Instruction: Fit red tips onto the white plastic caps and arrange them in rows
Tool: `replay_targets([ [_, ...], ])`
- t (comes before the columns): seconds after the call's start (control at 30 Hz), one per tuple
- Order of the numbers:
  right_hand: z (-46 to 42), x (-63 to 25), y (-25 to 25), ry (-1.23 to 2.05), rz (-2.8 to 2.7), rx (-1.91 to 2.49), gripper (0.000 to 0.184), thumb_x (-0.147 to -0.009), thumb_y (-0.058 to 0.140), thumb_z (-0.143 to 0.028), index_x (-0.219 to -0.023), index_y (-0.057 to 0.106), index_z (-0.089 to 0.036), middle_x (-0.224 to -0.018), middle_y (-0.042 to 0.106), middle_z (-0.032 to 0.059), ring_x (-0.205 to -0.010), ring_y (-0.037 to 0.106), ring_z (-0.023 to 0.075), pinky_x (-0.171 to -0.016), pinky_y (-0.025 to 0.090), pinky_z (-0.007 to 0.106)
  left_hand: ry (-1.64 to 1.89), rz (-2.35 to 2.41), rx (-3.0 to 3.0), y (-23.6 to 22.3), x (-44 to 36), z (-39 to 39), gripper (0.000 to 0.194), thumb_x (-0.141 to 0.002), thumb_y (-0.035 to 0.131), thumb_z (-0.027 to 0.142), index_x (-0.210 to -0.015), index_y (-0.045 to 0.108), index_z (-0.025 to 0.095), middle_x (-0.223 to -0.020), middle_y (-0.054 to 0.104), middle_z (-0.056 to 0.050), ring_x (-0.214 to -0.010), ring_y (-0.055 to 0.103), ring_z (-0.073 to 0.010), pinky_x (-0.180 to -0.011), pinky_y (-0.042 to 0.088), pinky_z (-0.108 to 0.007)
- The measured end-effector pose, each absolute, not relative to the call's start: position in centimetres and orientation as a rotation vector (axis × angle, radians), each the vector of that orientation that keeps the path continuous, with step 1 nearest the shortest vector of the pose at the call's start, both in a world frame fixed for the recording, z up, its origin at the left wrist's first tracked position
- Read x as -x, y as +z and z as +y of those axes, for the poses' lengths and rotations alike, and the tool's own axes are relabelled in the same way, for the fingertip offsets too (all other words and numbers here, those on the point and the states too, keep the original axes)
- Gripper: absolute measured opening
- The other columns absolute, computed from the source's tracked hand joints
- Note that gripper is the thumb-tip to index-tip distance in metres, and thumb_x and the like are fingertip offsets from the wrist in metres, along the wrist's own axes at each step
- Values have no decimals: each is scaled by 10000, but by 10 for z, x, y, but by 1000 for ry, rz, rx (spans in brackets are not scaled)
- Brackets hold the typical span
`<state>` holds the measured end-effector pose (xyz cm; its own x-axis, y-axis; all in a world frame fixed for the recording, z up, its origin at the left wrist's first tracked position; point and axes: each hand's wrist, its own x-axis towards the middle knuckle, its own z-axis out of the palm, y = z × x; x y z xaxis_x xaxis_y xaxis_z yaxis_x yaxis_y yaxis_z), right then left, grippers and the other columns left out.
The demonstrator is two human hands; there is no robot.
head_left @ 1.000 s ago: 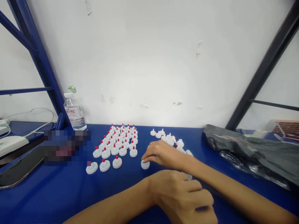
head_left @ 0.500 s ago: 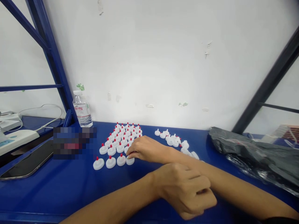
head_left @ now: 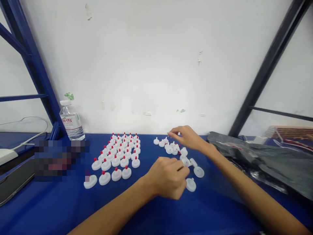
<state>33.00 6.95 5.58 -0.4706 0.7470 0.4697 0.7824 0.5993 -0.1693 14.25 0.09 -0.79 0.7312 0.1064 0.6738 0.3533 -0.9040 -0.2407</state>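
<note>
My left hand [head_left: 168,178] is closed, fingers curled in above the middle of the blue table; whatever they may hold is hidden. A small red tip [head_left: 159,157] shows just behind its knuckles. Over the loose white nozzle caps [head_left: 169,149], my right hand [head_left: 187,137] is open and empty, its fingers stretched out to the left. Several of these caps lie in a scattered line, some tipped over, one white cap [head_left: 191,184] close to the left hand. White caps with red tips [head_left: 115,161] stand upright in rows on the left.
A water bottle [head_left: 72,120] stands at the back left by the wall. Near it lie a phone [head_left: 17,179] and a blurred-out patch. A grey plastic bag [head_left: 256,160] lies along the right side. Blue and dark frame posts rise at both sides.
My right hand has let go of the cap at the front row's end and moved right to the loose caps. My left hand has shifted slightly left. The view has turned right.
</note>
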Motion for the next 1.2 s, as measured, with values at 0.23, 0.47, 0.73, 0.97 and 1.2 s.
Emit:
replay_targets([
  [0.23,91,-390,17,146,-2405,1421,303,-928,579,-426,-993,764,-196,-833,772,59,-761,694,209,-708,464,287,-844,-1446,2745,-13,-142,22,219,-883,436,139,-913,637,220,-885,716,-16,-806,657,-185,-669,413,-289],
  [0.47,85,-381,22,229,-2381,1376,334,-929,575,-474,-1008,752,-202,-836,757,59,-766,671,207,-715,470,303,-841,-1762,2713,-18,-134,42,217,-887,459,165,-986,642,227,-945,740,-26,-813,673,-190,-674,406,-286],
  [0.73,75,-362,17,54,-2463,1259,423,-799,739,-553,-1062,746,-221,-1079,639,99,-1042,593,265,-877,451,361,-898,-1764,2706,-18,-138,39,243,-897,455,165,-1036,644,232,-965,742,-31,-827,679,-197,-694,419,-285],
  [0.97,73,-353,9,-16,-2507,1273,372,-780,786,-477,-1049,732,-226,-1033,606,79,-974,582,246,-819,453,343,-1141,-1776,2646,-7,-132,42,318,-928,364,134,-1033,649,230,-940,733,-21,-819,669,-183,-679,422,-278],
  [1.2,71,-351,19,179,-2361,1201,360,-834,716,-512,-1017,733,-202,-1012,675,75,-956,608,225,-824,460,337,-705,-1805,2514,12,-123,42,305,-940,341,180,-971,644,194,-949,723,-88,-854,684,-247,-733,454,-339],
])
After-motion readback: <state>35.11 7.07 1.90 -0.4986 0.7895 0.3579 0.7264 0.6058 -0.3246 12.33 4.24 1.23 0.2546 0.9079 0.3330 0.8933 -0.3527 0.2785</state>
